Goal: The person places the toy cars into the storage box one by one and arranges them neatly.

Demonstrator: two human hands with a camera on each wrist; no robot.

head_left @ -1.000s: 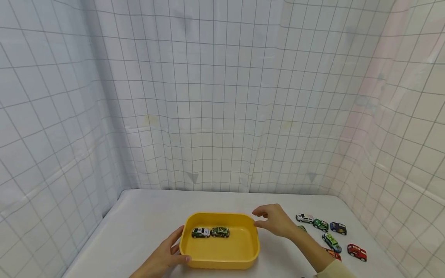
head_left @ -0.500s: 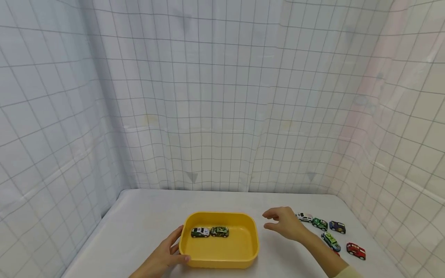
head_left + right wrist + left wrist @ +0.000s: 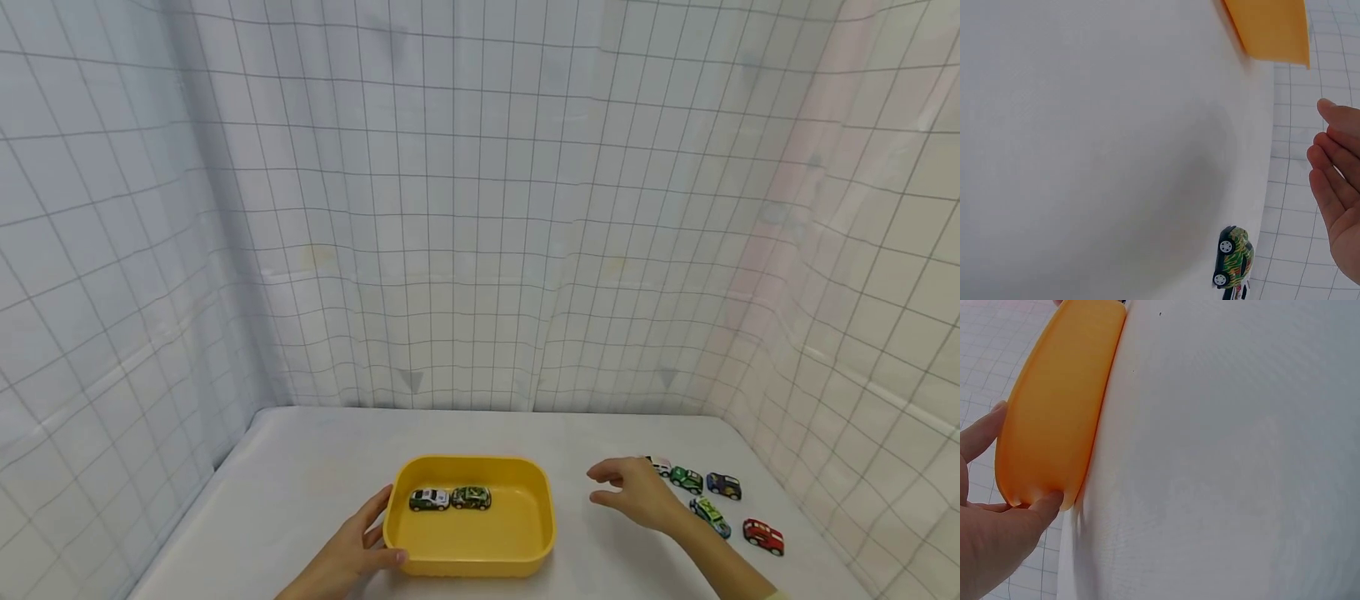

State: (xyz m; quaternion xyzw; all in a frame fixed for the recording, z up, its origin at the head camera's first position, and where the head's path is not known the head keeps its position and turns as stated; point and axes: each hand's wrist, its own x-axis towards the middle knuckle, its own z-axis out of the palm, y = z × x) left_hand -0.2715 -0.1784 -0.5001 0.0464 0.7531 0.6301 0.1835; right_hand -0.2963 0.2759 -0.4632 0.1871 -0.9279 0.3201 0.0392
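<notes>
A yellow plastic tray point(image 3: 474, 567) stands on the white table with two toy cars inside, a white-and-green toy car point(image 3: 430, 500) and a camouflage toy car point(image 3: 471, 498), end to end near its back wall. My left hand point(image 3: 351, 546) grips the tray's left end, fingers along the outer side and thumb at the front corner; the left wrist view shows the thumb point(image 3: 1047, 503) against the orange-looking wall. My right hand point(image 3: 637, 493) is off the tray's right side, above the table, fingers loosely bent and holding nothing. The right wrist view shows its fingers point(image 3: 1330, 169) bare.
Right of my right hand lie a white car point(image 3: 660, 466), a green car point(image 3: 687, 479), a dark blue car point(image 3: 723, 486), a green-and-blue car point(image 3: 709, 517) and a red car point(image 3: 763, 537). A green-patterned car point(image 3: 1235, 256) shows in the right wrist view. Gridded white curtains point(image 3: 465, 250) surround the table.
My right hand has moved right, away from the tray's right rim toward the loose cars, and its forearm now hides an orange-red car. The left hand keeps its place on the tray.
</notes>
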